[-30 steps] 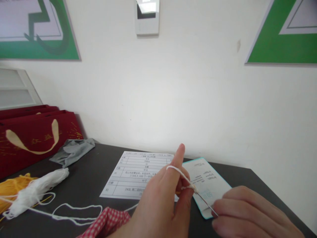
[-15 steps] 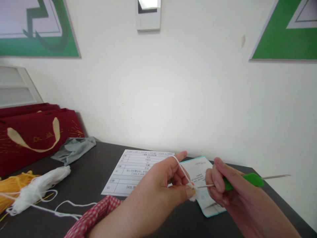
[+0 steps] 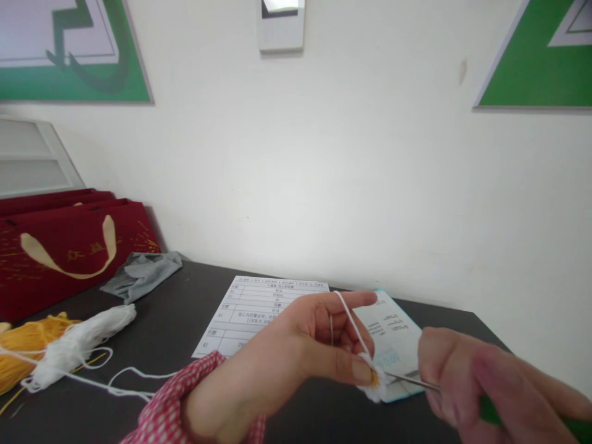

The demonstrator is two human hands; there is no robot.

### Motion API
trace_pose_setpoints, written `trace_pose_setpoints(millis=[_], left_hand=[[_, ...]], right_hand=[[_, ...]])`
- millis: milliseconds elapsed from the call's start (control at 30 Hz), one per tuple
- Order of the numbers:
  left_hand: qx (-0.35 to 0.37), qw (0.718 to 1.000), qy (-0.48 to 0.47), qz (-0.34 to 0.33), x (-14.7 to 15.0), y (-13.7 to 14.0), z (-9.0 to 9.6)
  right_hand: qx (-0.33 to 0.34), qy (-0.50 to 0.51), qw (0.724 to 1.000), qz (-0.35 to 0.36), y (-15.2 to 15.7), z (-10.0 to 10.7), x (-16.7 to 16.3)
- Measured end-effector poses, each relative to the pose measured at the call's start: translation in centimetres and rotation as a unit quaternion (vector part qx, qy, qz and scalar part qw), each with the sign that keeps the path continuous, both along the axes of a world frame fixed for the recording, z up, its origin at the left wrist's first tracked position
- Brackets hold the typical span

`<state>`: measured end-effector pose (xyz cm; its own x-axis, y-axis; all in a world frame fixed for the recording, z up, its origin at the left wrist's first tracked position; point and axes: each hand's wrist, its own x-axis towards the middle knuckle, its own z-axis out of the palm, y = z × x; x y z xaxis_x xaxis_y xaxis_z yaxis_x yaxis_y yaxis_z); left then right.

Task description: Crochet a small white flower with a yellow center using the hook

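Observation:
Between the thumb and fingers of my left hand (image 3: 324, 339) is a small white and yellow crochet piece (image 3: 375, 388). A strand of white yarn (image 3: 350, 316) runs from it up over my raised index finger. My right hand (image 3: 490, 376) is wrapped round a crochet hook (image 3: 419, 382) with a green handle, mostly hidden by the fingers. The hook's metal shaft points left, and its tip meets the crochet piece near my left thumb. Whether the tip is inside a stitch, I cannot tell.
On the dark table (image 3: 198, 290) lie a printed sheet (image 3: 226, 336) and a blue-edged card (image 3: 398, 345) behind my hands. At left are a white yarn skein (image 3: 78, 345), a yellow skein (image 3: 13, 367), a grey cloth (image 3: 143, 274) and dark red gift bags (image 3: 60, 246).
My right hand has turned and moved lower right, bringing the hook to a new angle. The crochet piece sits slightly lower and further right, and my left index finger stretches further out.

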<state>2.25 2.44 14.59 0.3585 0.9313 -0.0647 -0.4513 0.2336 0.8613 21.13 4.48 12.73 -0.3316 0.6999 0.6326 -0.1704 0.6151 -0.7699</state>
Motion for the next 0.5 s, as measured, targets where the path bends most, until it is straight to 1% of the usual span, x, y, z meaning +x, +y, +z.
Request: trace_pose_setpoints(millis=[67,167,233,300,333,400,433,500], left_hand=[[0.000,1.000,-0.017,-0.010,0.1,0.2,-0.2],[-0.008,1.000,-0.019,-0.010,0.1,0.3,-0.4],[-0.018,1.000,-0.008,-0.009,0.1,0.4,-0.6],[-0.025,1.000,-0.011,-0.016,0.1,0.5,-0.7],[-0.025,0.999,-0.021,-0.021,0.1,0.5,-0.8],[-0.018,0.999,-0.043,-0.026,0.2,0.5,-0.8],[-0.014,0.998,-0.050,-0.021,0.3,0.5,-0.9],[-0.007,0.999,-0.049,-0.004,0.4,0.3,-0.8]], right_hand=[[-0.131,0.060,0.989,0.011,0.0,0.1,-0.7],[-0.275,0.093,0.956,0.046,0.4,0.4,-1.4],[-0.364,0.117,0.920,0.085,0.8,0.3,-1.6],[-0.451,0.147,0.869,0.142,1.2,0.0,-1.7],[-0.487,0.160,0.841,0.173,1.3,-0.2,-1.8],[-0.537,0.184,0.792,0.227,1.6,-0.6,-2.0],[-0.550,0.194,0.775,0.244,1.7,-0.7,-2.1],[-0.561,0.208,0.757,0.264,1.8,-0.8,-2.2]])
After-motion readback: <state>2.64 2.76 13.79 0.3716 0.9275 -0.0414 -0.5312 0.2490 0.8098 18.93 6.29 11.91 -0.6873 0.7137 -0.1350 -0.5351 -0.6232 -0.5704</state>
